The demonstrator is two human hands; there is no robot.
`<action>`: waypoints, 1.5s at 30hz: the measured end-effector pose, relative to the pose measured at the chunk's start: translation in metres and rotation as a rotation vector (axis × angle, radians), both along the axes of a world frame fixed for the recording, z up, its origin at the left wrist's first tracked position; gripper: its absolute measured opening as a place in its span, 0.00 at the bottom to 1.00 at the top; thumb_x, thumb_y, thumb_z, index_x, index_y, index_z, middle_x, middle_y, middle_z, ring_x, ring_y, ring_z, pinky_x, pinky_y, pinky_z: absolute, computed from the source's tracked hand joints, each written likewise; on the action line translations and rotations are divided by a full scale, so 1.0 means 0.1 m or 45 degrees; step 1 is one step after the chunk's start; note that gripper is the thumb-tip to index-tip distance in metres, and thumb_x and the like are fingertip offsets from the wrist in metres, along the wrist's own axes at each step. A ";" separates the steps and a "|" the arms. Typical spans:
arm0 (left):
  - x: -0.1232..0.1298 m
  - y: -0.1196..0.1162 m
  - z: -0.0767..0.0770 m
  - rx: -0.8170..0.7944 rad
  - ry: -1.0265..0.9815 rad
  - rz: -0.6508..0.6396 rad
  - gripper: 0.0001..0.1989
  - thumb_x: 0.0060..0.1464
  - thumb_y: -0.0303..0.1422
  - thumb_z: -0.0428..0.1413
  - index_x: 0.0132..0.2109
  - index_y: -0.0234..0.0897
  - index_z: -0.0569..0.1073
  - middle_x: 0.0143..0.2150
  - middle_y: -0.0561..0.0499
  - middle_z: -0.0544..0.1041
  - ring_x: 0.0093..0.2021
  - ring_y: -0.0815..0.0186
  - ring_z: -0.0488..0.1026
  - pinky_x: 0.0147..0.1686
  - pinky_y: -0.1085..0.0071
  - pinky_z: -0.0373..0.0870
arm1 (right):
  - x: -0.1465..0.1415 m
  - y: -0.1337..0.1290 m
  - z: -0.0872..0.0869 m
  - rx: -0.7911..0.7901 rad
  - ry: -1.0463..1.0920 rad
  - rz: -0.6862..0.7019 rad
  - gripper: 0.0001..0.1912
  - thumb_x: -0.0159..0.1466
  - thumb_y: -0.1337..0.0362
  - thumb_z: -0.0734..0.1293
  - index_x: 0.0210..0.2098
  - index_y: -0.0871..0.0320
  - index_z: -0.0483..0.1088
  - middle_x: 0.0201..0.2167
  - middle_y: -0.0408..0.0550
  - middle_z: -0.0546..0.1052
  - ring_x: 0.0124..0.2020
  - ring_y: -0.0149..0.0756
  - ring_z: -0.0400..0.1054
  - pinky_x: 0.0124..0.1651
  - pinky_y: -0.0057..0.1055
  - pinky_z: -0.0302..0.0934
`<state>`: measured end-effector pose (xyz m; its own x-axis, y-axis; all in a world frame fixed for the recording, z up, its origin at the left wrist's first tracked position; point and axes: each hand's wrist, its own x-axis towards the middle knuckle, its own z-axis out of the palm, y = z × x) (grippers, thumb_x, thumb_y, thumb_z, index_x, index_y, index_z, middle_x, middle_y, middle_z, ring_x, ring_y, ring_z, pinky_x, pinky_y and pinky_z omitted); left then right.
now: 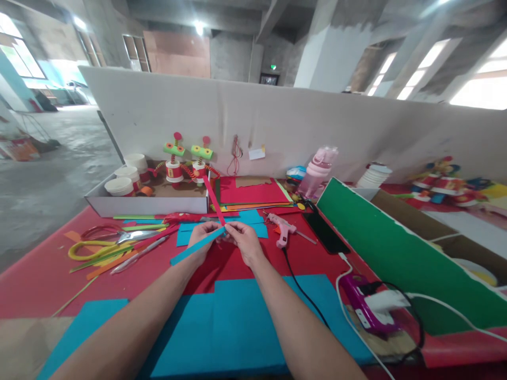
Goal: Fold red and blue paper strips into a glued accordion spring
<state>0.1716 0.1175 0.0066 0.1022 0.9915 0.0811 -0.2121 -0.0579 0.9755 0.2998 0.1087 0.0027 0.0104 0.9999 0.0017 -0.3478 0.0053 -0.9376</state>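
Both hands meet near the middle of the head view, over the red table cover. A red paper strip and a blue paper strip cross at the fingertips. My left hand is closed around the strips where they join, with the blue one running down to the left. My right hand pinches the same joint from the other side, its thumb and finger together. The red strip points up and away. Behind the hands lie blue paper pieces. A pink glue gun rests to their right.
Scissors and coloured strips lie left. Behind stands a white-edged box with paper cups and two cup figures. A phone, a purple power strip, cables and a green panel are right. Blue sheets lie in front.
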 end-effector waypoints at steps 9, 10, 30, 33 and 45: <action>0.02 -0.02 -0.05 -0.032 -0.083 -0.032 0.12 0.39 0.36 0.65 0.31 0.33 0.76 0.23 0.52 0.74 0.22 0.70 0.67 0.23 0.74 0.64 | -0.03 0.04 -0.06 0.076 -0.048 -0.197 0.13 0.49 0.53 0.71 0.29 0.56 0.73 0.20 0.40 0.73 0.24 0.33 0.67 0.32 0.30 0.64; 0.02 -0.04 -0.04 -0.026 -0.084 -0.053 0.12 0.40 0.36 0.65 0.32 0.33 0.76 0.24 0.52 0.74 0.23 0.70 0.67 0.24 0.74 0.65 | -0.03 0.05 -0.07 0.072 -0.028 -0.217 0.13 0.49 0.53 0.71 0.29 0.56 0.73 0.21 0.40 0.72 0.24 0.32 0.66 0.32 0.30 0.64; -0.02 -0.01 -0.03 -0.037 -0.004 0.013 0.12 0.41 0.38 0.64 0.27 0.34 0.74 0.20 0.53 0.72 0.21 0.71 0.66 0.23 0.75 0.61 | -0.01 0.03 -0.04 0.117 -0.155 -0.052 0.15 0.49 0.52 0.72 0.29 0.57 0.72 0.21 0.39 0.72 0.22 0.31 0.67 0.29 0.28 0.64; -0.02 -0.02 0.00 -0.064 -0.035 -0.003 0.12 0.41 0.38 0.64 0.26 0.34 0.73 0.19 0.53 0.71 0.20 0.72 0.65 0.23 0.75 0.60 | 0.00 0.04 -0.04 0.082 -0.110 -0.029 0.15 0.48 0.53 0.73 0.28 0.57 0.71 0.20 0.38 0.72 0.21 0.30 0.66 0.29 0.29 0.64; 0.01 0.00 0.00 -0.078 -0.130 0.001 0.17 0.46 0.44 0.61 0.29 0.32 0.73 0.22 0.53 0.71 0.20 0.73 0.64 0.22 0.75 0.60 | -0.02 0.03 -0.01 -0.056 0.199 -0.081 0.20 0.42 0.53 0.76 0.27 0.57 0.68 0.19 0.39 0.74 0.21 0.30 0.69 0.30 0.30 0.68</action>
